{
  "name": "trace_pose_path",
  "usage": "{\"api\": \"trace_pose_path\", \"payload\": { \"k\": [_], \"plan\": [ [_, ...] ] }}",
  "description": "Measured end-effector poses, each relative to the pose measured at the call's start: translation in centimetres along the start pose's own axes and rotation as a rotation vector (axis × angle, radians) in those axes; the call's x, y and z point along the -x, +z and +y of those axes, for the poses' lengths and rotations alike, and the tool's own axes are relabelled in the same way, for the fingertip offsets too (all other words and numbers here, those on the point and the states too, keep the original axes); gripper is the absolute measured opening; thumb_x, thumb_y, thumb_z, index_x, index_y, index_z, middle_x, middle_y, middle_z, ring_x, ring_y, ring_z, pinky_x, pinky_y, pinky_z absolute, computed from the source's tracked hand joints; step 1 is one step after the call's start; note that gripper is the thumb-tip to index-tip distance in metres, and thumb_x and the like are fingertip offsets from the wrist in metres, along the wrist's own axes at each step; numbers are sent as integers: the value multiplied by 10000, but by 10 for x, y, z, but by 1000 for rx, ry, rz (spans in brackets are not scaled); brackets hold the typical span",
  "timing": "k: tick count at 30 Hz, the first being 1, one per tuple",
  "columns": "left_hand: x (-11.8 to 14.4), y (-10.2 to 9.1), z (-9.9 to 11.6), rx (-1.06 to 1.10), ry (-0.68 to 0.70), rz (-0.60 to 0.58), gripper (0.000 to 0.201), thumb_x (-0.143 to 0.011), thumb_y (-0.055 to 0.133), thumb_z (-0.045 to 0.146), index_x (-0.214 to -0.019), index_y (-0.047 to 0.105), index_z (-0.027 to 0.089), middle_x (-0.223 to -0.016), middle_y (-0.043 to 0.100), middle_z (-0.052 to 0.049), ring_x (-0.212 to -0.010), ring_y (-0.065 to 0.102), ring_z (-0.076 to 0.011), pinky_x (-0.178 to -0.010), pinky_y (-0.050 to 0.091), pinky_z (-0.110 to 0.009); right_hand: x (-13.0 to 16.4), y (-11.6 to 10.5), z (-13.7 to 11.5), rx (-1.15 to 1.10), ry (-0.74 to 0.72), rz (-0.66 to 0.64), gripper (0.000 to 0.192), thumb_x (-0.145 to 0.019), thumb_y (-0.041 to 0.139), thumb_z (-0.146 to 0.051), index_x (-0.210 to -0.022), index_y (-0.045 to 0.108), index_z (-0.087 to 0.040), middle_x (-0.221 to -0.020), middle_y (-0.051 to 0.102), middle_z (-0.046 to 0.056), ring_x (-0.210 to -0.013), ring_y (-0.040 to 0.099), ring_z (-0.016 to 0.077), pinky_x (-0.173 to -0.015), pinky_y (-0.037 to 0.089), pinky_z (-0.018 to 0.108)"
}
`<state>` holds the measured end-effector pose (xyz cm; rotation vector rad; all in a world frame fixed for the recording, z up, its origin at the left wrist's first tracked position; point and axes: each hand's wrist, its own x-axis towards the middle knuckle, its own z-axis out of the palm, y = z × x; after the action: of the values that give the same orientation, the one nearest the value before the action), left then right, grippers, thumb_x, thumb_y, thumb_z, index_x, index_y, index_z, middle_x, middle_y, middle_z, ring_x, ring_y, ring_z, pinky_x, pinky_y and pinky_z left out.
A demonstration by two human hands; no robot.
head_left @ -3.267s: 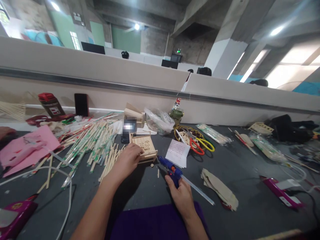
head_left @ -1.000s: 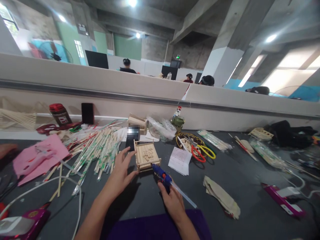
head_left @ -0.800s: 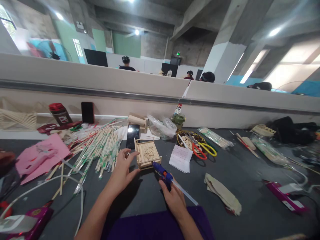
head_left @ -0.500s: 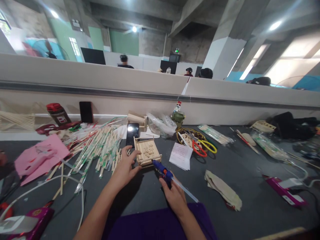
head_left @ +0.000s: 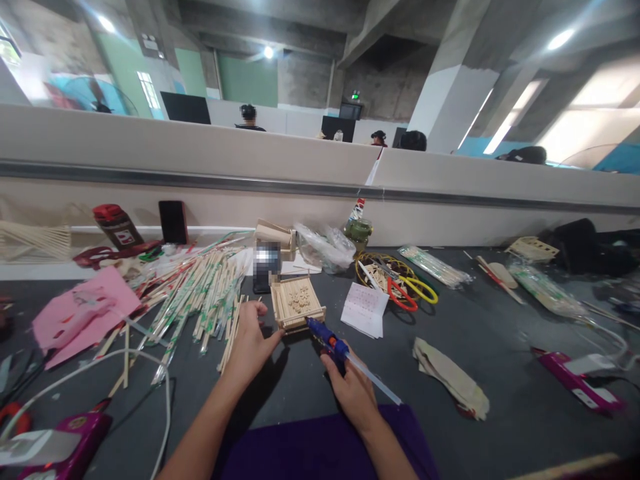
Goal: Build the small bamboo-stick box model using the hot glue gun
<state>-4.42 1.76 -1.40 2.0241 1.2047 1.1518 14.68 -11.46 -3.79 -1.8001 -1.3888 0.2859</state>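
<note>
A small square frame of wooden sticks [head_left: 287, 300], with short pieces clustered on its slatted top, lies on the dark table ahead of me. My left hand [head_left: 254, 340] is at its left front corner, the thumb tip at or just beside the corner. The other fingers are bent and apart from the thumb, holding nothing. In my right hand [head_left: 353, 387] is a blue hot glue gun [head_left: 330, 339], with a translucent glue stick [head_left: 377, 381] jutting from its rear. The gun's nozzle is at the frame's front edge; whether it touches is unclear. My right fingers are partly hidden under the gun.
Bundled wooden sticks [head_left: 210, 293] spread to the left, near a pink glue gun [head_left: 80, 317] on pink paper. Behind the frame lies a phone [head_left: 261, 283]. To the right are scissors [head_left: 417, 288] on a basket, a written note [head_left: 363, 313] and a glove [head_left: 450, 380].
My left fingers have come away from the frame's left side and drawn back toward the left. The glue gun's nozzle stays at the front edge. The view has shifted slightly.
</note>
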Motion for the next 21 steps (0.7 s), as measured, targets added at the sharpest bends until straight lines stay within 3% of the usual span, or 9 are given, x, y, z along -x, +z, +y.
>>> {"api": "trace_pose_path", "payload": {
  "k": [3, 6, 10, 13, 18, 21],
  "plan": [
    [2, 6, -1, 41, -118, -19, 338, -690, 668, 225, -923, 424, 213, -933, 430, -6, -831, 515, -176, -658, 518, -321, 0, 1, 1, -8, -12, -5, 304, -915, 467, -424, -1023, 678, -234, -868, 720, 29, -783, 677, 199, -676, 518, 253],
    [5, 10, -1, 63, -157, -4, 368, -686, 667, 231, -957, 420, 209, -930, 442, -6, -785, 521, -166, -645, 512, -320, 0, 1, 1, -12, -20, -10, 305, -925, 464, -420, -1045, 673, -233, -894, 721, 29, -806, 678, 195, -691, 521, 250],
    [8, 4, 6, -13, 9, 85, 532, -730, 668, 241, -1182, 391, 204, -1140, 417, -81, -1040, 513, -236, -819, 523, -410, 1, 1, 3, -2, -28, -20, 312, -932, 463, -420, -1081, 663, -232, -933, 721, 26, -833, 680, 189, -706, 522, 246],
    [5, -4, 11, -137, 161, -16, 559, -754, 655, 189, -1265, 434, 238, -1342, 304, -124, -1319, 338, -322, -1022, 407, -526, 1, 2, 5, 8, -37, -14, 310, -933, 464, -415, -1080, 666, -232, -938, 722, 27, -841, 681, 191, -724, 522, 249],
    [-11, -13, 17, -321, 265, -100, 442, -763, 655, 197, -1193, 558, 240, -1503, 170, -133, -1419, 192, -388, -1088, 302, -590, 1, 2, 4, 8, -56, 3, 303, -932, 468, -409, -1081, 667, -237, -958, 722, 29, -864, 681, 196, -745, 525, 258],
    [-21, -15, 20, -445, 282, -161, 384, -706, 702, 209, -1079, 616, 235, -1520, 207, -141, -1424, 136, -443, -1046, 290, -668, 0, 0, 2, -3, -56, -4, 290, -929, 474, -401, -1074, 666, -238, -946, 721, 29, -864, 679, 197, -741, 525, 256]
  ]
}}
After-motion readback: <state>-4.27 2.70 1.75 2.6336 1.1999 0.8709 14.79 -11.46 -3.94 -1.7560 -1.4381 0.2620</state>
